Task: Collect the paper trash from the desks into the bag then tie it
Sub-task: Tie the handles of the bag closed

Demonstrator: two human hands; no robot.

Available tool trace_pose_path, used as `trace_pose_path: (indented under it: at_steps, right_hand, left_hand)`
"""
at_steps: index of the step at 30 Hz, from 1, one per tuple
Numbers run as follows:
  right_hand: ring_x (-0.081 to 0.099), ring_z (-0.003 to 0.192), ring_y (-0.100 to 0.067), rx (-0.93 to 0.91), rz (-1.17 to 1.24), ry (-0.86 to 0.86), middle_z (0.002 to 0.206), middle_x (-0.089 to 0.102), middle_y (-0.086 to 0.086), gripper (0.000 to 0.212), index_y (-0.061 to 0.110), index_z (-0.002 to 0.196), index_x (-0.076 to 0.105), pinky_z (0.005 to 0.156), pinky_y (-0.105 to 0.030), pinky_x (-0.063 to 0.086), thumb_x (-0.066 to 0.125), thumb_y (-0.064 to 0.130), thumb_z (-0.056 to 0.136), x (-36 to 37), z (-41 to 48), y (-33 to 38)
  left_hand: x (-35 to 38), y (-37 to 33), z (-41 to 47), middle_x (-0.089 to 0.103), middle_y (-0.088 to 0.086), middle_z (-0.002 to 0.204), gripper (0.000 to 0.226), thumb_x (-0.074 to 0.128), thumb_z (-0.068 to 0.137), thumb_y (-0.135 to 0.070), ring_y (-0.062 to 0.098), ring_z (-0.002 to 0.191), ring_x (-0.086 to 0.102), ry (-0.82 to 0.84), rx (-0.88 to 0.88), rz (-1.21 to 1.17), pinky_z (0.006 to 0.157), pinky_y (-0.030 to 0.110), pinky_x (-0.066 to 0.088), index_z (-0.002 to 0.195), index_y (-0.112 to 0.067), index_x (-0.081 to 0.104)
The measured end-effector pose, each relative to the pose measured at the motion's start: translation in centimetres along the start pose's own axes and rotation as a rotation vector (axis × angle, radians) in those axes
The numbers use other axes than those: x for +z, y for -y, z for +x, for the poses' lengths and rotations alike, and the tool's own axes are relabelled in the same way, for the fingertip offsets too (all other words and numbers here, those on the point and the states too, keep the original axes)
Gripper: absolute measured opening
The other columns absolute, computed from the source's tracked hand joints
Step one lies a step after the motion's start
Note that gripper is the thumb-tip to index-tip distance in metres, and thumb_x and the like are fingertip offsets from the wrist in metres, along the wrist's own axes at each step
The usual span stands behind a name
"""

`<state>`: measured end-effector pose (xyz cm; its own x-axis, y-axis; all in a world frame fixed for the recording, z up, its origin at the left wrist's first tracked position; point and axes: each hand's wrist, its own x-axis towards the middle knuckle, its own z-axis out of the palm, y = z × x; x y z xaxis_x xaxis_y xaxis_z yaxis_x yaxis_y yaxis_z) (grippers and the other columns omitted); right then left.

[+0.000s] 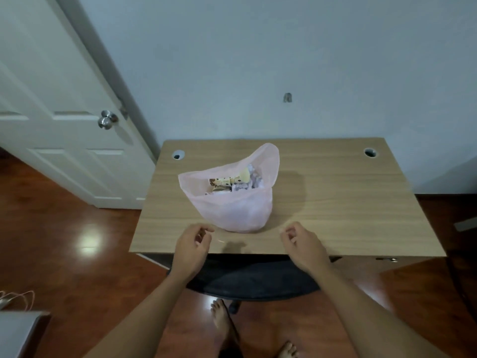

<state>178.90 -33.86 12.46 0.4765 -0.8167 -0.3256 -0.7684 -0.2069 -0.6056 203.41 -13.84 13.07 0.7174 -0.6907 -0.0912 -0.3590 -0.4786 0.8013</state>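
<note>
A thin pink plastic bag [233,211] stands upright on the wooden desk [348,202], its mouth wide and untied. Crumpled white paper and printed wrappers [232,183] fill it near the rim. My left hand [192,248] hovers over the desk's front edge, just left of the bag's base, fingers loosely curled and holding nothing. My right hand [300,245] hovers at the same height to the bag's right, fingers also curled and empty. Neither hand touches the bag.
A black office chair seat [255,280] is tucked under the desk's front edge. A white door [59,125] stands at the left. Two cable holes sit at the desk's back corners. My bare feet [222,321] are on the shiny wooden floor.
</note>
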Motion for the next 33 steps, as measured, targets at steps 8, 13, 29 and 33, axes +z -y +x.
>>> trace_pose_path:
  at_steps: [8,13,29,33]
  right_hand:
    - [0.050,0.135,-0.011,-0.174,0.133,-0.081,0.146,0.046,-0.001,0.044,0.034,0.152,0.050,0.113,-0.028,0.036,0.056,0.048,0.110,-5.2,8.0,9.9]
    - [0.050,0.150,-0.028,-0.049,-0.047,0.034,0.162,0.055,-0.012,0.049,0.010,0.152,0.063,0.117,-0.028,0.037,0.064,0.033,0.108,-4.2,11.6,11.9]
    - [0.061,0.140,-0.031,0.081,-0.160,-0.192,0.154,0.064,-0.009,0.045,0.026,0.144,0.071,0.116,-0.037,0.047,0.060,0.022,0.100,-8.9,16.7,14.0]
    - [0.064,0.136,-0.034,0.136,-0.121,-0.211,0.144,0.071,-0.016,0.050,0.011,0.141,0.072,0.114,-0.036,0.046,0.053,0.037,0.102,-8.5,16.9,14.8]
  left_hand:
    - [-5.7,-3.1,12.4,0.047,0.009,0.131,0.038,0.057,0.082,-0.024,0.031,0.128,0.043,-0.146,0.314,0.297,0.107,0.047,0.043,0.116,-0.033,0.071]
    - [-6.2,-2.5,18.1,0.060,0.008,0.144,0.037,0.052,0.095,-0.044,0.035,0.139,0.051,0.285,0.146,0.723,0.109,0.047,0.046,0.111,-0.027,0.081]
    - [-16.6,-2.6,27.3,0.081,0.014,0.111,0.033,0.057,0.098,-0.001,0.027,0.093,0.078,0.129,0.078,0.404,0.081,0.021,0.053,0.105,-0.013,0.086]
    - [-17.8,-2.3,27.5,0.079,0.011,0.104,0.034,0.048,0.108,-0.006,0.007,0.064,0.074,0.238,0.008,0.131,0.058,0.016,0.053,0.112,-0.010,0.082]
